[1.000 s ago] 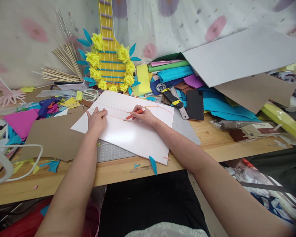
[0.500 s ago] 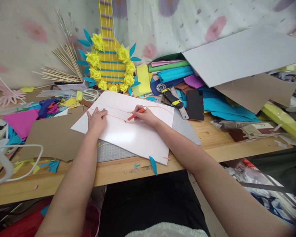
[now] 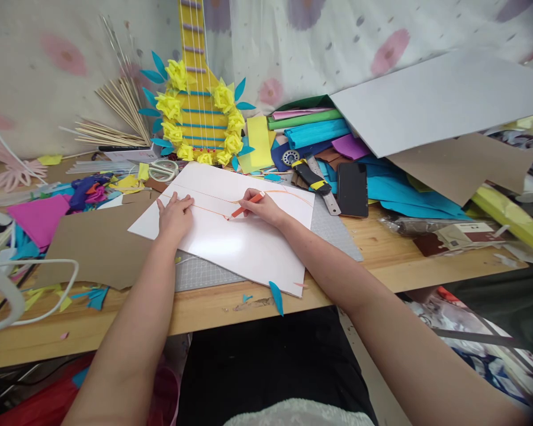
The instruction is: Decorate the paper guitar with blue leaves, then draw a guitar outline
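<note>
A white board (image 3: 235,254) lies at a slant across the grey cutting mat (image 3: 208,275). Thin orange lines run over its upper part, and a curved one is on the right. My right hand (image 3: 260,208) grips an orange marker (image 3: 244,207), its tip at the end of the lower line. My left hand (image 3: 176,219) rests with fingers spread on the left part of the board, over the drawn lines. A small blue paper leaf (image 3: 276,297) lies at the board's near edge.
Behind the board stands a yellow paper guitar (image 3: 203,112) with yellow flowers. Scissors (image 3: 163,170), a utility knife (image 3: 311,176) and a black phone (image 3: 352,189) lie around the board. Brown cardboard (image 3: 98,248) is at left; coloured paper and a large grey-white sheet (image 3: 435,100) are at right.
The marker and my right hand have shifted very slightly to the right, its tip staying near the line's end. My left hand keeps its place on the board.
</note>
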`<state>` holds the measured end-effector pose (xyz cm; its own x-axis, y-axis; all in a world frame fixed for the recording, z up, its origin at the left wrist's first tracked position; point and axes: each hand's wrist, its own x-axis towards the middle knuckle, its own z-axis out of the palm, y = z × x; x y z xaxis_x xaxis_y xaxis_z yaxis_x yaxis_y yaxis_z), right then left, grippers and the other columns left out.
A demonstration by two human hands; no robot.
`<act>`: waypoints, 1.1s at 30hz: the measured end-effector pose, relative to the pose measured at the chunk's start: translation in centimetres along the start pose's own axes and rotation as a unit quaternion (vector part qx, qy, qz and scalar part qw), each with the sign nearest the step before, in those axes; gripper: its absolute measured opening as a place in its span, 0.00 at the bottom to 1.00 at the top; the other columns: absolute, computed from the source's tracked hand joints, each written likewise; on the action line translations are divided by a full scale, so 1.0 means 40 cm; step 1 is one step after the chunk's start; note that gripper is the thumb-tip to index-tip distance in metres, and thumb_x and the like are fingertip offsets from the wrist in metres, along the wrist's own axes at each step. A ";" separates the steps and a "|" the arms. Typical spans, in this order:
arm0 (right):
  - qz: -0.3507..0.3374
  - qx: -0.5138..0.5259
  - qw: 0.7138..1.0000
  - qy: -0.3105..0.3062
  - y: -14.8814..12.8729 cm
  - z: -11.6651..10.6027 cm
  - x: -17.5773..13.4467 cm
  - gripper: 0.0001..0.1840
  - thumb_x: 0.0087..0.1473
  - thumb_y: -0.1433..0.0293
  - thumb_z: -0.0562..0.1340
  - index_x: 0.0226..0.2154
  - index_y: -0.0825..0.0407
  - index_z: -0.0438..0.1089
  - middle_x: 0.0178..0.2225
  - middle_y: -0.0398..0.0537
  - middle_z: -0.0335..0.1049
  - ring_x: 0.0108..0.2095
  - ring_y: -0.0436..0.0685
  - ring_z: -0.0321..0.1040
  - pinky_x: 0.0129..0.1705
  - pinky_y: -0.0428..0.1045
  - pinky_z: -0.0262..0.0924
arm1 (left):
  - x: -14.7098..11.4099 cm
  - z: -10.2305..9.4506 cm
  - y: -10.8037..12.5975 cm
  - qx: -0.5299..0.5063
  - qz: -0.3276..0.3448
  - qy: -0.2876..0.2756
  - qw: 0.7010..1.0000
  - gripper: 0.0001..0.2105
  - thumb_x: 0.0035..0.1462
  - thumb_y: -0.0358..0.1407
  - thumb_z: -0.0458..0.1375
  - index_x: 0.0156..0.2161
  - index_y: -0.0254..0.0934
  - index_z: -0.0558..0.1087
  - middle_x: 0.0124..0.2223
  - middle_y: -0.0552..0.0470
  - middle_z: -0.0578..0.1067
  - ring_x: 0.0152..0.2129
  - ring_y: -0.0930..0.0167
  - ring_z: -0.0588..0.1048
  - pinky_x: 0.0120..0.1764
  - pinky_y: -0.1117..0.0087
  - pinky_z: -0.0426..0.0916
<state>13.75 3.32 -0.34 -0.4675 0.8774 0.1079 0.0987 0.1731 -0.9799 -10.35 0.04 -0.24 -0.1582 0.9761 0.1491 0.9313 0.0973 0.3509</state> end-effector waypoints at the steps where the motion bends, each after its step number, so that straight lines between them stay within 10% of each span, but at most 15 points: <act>1: -0.001 0.003 1.000 0.000 0.000 0.000 0.000 0.14 0.48 0.60 0.61 0.24 0.51 0.59 0.19 0.38 0.67 0.23 0.47 0.61 0.28 0.44 0.54 | 0.000 0.000 0.000 0.000 0.000 0.001 1.000 0.22 0.53 0.28 0.43 0.46 0.43 0.75 0.56 0.53 0.70 0.62 0.64 0.54 0.63 0.48 0.31; 33: 0.003 0.013 1.000 -0.013 -0.005 0.000 -0.007 0.13 0.47 0.62 0.61 0.23 0.52 0.58 0.18 0.38 0.66 0.22 0.46 0.61 0.28 0.44 0.53 | -0.003 -0.003 0.004 0.000 0.001 -0.001 1.000 0.22 0.53 0.28 0.44 0.47 0.42 0.75 0.56 0.52 0.69 0.62 0.64 0.54 0.63 0.48 0.31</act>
<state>13.88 3.04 -0.20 -0.4903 0.8660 0.0980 0.0790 0.1561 -0.9846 -10.24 -0.09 -0.09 -0.1562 0.9766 0.1478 0.9318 0.0961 0.3500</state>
